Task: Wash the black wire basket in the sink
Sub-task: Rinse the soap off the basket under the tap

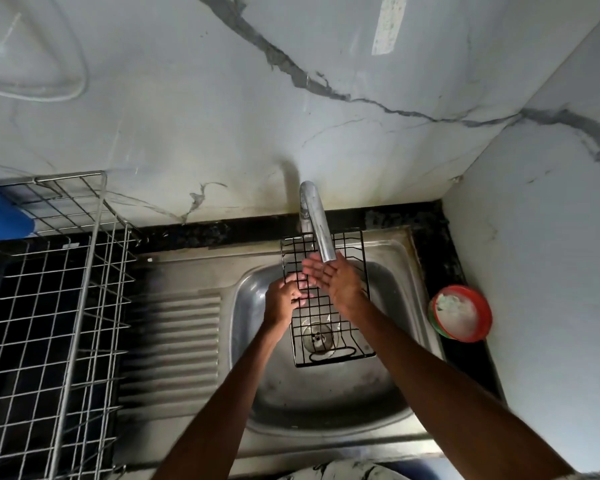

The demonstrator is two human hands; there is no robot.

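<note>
The black wire basket (329, 327) stands tilted in the steel sink (326, 403), its top leaning against the back rim under the tap (317, 223). My left hand (283, 299) grips the basket's left side, fingers curled round the wires. Just below the tap's spout, my right hand (336, 282) lies flat against the basket's grid with its fingers straight. The drain (317, 337) shows through the basket's lower part. I cannot tell whether water is running.
A large silver wire dish rack (49, 306) fills the counter on the left, with a blue container (0, 216) behind it. The ribbed drainboard (174, 341) lies between rack and sink. A red-rimmed bowl (461, 313) with white contents sits on the right ledge by the wall.
</note>
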